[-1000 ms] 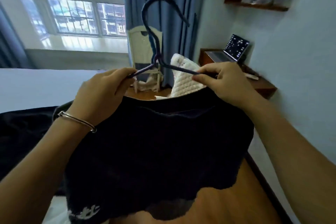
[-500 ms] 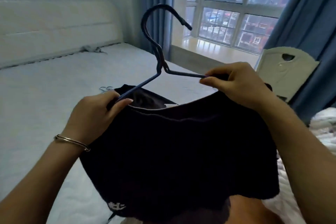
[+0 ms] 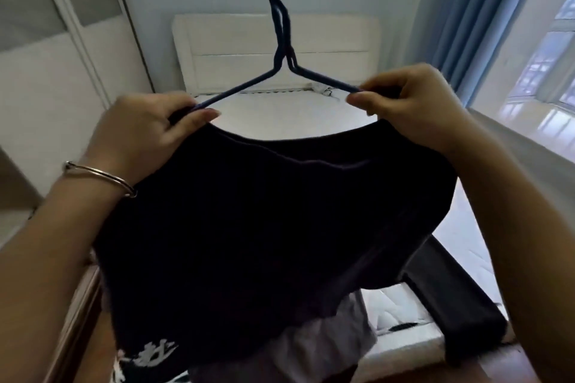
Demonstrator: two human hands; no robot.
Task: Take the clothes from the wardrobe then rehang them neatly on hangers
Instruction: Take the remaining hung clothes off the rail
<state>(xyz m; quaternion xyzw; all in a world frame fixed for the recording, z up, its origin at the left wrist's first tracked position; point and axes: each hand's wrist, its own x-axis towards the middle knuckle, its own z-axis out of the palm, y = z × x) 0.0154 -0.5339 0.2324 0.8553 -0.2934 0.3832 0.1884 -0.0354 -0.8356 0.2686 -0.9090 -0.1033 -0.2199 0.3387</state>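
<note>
The person holds a dark garment [image 3: 264, 227] up at chest height on a thin blue wire hanger [image 3: 281, 50], with the bed [image 3: 280, 112] and its pale headboard [image 3: 326, 40] beyond and the wardrobe [image 3: 46, 56] at the left edge of view. The left hand [image 3: 146, 130], with a bangle [image 3: 102, 177] on the wrist, pinches the left arm of the hanger together with the top edge of the fabric. The right hand [image 3: 410, 106] is closed the same way on the right arm, thumb and forefinger nipping wire and cloth at once. The hook stands upright between the hands, its tip clear of everything.

The garment looks soft and light — it sags in a shallow curve between the two grips and hangs loose below, a white print showing near the lower hem. Cloth of this kind will likely slide along smooth wire, so the grips probably need to stay at the outer ends, where the edge meets the hanger's shoulders. The wire itself appears springy rather than stiff, and a hard squeeze could bend it. More dark clothing [image 3: 451, 289] lies on the bed below — whether that is waiting for its own hanger cannot be told.
</note>
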